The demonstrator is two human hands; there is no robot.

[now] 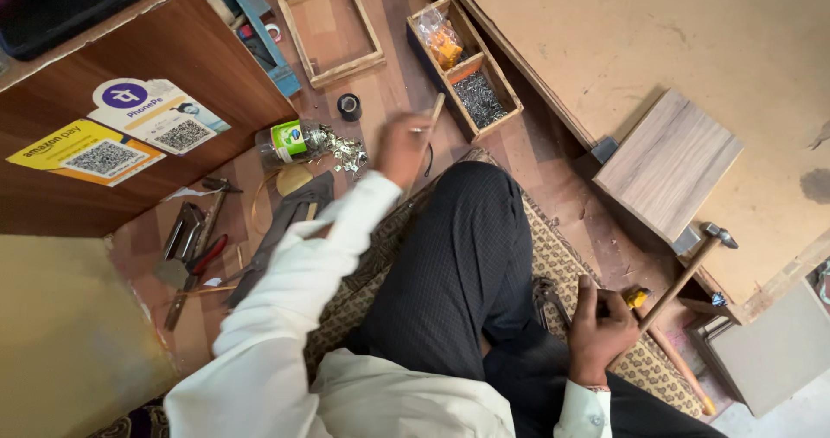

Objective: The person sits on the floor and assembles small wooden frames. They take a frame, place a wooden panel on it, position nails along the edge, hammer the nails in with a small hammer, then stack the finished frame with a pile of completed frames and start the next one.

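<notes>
My left hand point(400, 148) is blurred above the floor, just left of a two-compartment wooden box point(512, 101). Its fingers are pinched on what looks like a thin nail point(420, 129). The box's near compartment holds a heap of dark nails point(478, 99), and the far one holds a plastic bag of orange pieces point(442, 45). Beside my knee, my right hand point(600, 322) grips the wooden handle of a hammer point(683, 278). The hammer's metal head point(718, 233) rests near the corner of a light wood panel point(667, 163).
I sit on a woven mat point(553, 252). An empty wooden frame point(329, 26), a black tape roll point(348, 106), a tipped bottle with spilled metal bits point(339, 147) and pliers point(204, 259) lie on the floor. A brown cabinet point(173, 49) stands left, a large board point(648, 40) right.
</notes>
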